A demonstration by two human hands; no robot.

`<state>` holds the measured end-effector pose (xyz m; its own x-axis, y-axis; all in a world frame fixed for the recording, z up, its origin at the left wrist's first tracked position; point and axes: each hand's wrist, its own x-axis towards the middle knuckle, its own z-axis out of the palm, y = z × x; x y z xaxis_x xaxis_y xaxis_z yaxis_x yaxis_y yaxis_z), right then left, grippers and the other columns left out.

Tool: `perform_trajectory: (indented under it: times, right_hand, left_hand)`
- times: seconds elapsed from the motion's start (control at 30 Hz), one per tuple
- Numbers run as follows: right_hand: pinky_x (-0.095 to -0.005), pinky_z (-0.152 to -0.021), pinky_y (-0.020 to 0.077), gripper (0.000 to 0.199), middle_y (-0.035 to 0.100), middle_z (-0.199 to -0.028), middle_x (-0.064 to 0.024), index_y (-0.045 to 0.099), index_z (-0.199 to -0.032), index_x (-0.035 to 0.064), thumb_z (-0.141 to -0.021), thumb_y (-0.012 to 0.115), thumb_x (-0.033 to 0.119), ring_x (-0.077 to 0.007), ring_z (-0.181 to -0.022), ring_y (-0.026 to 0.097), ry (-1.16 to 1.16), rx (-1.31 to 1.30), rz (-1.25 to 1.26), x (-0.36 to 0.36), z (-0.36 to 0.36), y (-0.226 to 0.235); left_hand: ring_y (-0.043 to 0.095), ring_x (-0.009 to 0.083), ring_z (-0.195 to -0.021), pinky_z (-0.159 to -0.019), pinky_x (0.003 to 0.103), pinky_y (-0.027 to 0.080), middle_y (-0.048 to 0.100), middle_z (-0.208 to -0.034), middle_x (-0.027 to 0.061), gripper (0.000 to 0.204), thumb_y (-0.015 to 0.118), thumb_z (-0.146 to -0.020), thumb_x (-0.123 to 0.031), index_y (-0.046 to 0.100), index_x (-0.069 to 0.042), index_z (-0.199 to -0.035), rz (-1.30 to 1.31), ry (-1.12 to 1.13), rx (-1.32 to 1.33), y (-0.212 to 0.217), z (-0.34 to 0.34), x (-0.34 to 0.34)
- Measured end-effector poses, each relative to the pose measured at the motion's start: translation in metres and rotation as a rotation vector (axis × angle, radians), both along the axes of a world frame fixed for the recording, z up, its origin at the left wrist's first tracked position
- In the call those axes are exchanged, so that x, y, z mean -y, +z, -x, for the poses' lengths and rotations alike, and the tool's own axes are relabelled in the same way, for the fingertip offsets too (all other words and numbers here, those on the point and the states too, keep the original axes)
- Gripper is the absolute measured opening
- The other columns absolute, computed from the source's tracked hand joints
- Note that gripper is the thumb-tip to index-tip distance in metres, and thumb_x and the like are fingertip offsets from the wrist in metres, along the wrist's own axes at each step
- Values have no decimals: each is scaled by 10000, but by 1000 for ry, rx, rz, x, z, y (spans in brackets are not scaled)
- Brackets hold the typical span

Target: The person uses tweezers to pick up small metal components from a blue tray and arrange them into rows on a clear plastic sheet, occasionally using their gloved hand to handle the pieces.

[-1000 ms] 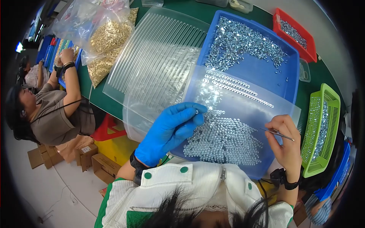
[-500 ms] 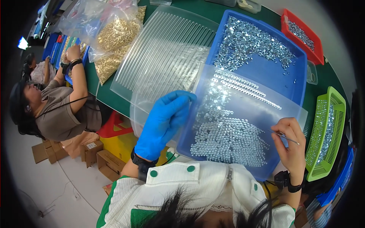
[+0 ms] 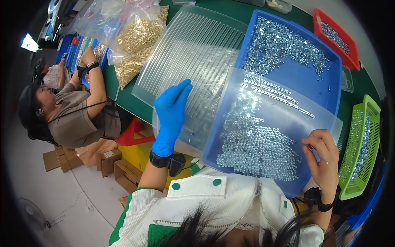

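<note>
In the head view, a slim metal tool (image 3: 322, 158) is gripped between the thumb and fingers of the right hand (image 3: 327, 175), its long axis slanting from upper left to lower right. A broad patch of small silvery rings (image 3: 259, 152) is spread on a translucent sheet (image 3: 329, 123) directly to the left of those fingers, its right edge just beside them, so it is approached more closely by the right hand than by the left. Three rows of rings (image 3: 279, 96) are set farther up the sheet, up and to the left of the tool; each is sloped down to the right, and the longest is ended near the right knuckles. The gloved left hand (image 3: 170, 109) is placed well apart, over a clear ribbed panel (image 3: 181, 45), its fingers drawn together and pointed up and to the right; whether anything is pinched there, or the panel is touched, cannot be told. The sheet is laid partly across a blue tray (image 3: 296, 78), where loose silvery pieces (image 3: 271, 41) are heaped beyond the rows.
</note>
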<state>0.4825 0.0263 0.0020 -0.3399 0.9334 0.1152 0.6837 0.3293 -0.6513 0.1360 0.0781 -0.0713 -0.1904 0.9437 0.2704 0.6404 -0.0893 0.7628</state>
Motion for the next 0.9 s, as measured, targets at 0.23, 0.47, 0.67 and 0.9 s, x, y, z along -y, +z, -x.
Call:
perform_trajectory:
  times: [0.23,0.47,0.67,0.9]
  right_hand:
    - [-270,-585,431,231,502,-850,-93,582,-876,4,-677,617,-109,-208,-693,531,-21,-24,40,-2,2,-3]
    - [-271,-581,431,240,493,-866,-98,579,-884,-5,-673,615,-114,-207,-708,522,-9,-35,84,0,3,-1]
    - [-267,-530,407,284,482,-873,-84,597,-897,25,-665,651,-129,-182,-626,520,18,-20,1,-2,5,-4]
    - [-275,-529,412,297,487,-869,-86,595,-900,28,-658,654,-134,-191,-630,526,20,-8,2,-4,6,-6]
  left_hand:
    - [420,59,-513,-460,196,326,496,-633,-40,196,591,-880,-157,636,-2,-991,317,36,768,10,5,-2]
    - [216,17,-464,-402,185,179,263,-569,-75,224,526,-921,-186,557,10,-1026,504,-151,1726,16,-2,2]
    - [225,21,-442,-379,179,189,267,-559,-75,251,504,-937,-234,571,-4,-1011,703,-245,1542,17,-17,18]
    - [239,19,-452,-390,175,195,289,-555,-78,245,520,-926,-194,591,30,-993,742,-187,1596,14,-19,22]
